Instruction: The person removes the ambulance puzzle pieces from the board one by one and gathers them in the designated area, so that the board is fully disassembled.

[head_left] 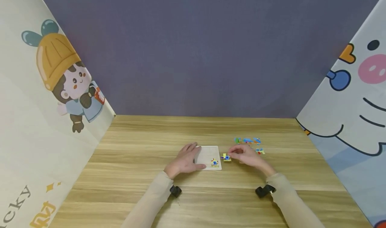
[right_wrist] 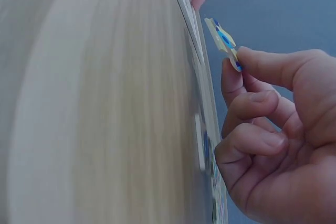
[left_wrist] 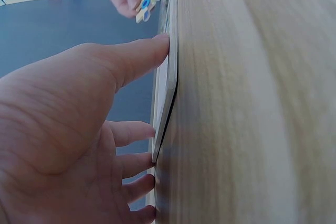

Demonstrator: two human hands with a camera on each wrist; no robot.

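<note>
A puzzle piece (head_left: 227, 157), yellow with a blue round mark, is pinched between the thumb and forefinger of my right hand (head_left: 246, 155). In the right wrist view the piece (right_wrist: 222, 39) stands tilted above the table, apart from the board. My left hand (head_left: 186, 159) rests along the left side of a pale, shallow puzzle board (head_left: 205, 152), its thumb on the near edge and its fingers spread. One similar yellow and blue piece (head_left: 214, 162) lies in the board's near right corner. The left wrist view shows the thumb (left_wrist: 142, 59) touching the board's edge (left_wrist: 170, 85).
Several loose colourful puzzle pieces (head_left: 248, 140) lie on the wooden table (head_left: 144, 137) beyond and beside the right hand, some partly hidden by it. A dark panel (head_left: 205, 54) stands at the back, with cartoon-printed walls (head_left: 24, 97) on both sides.
</note>
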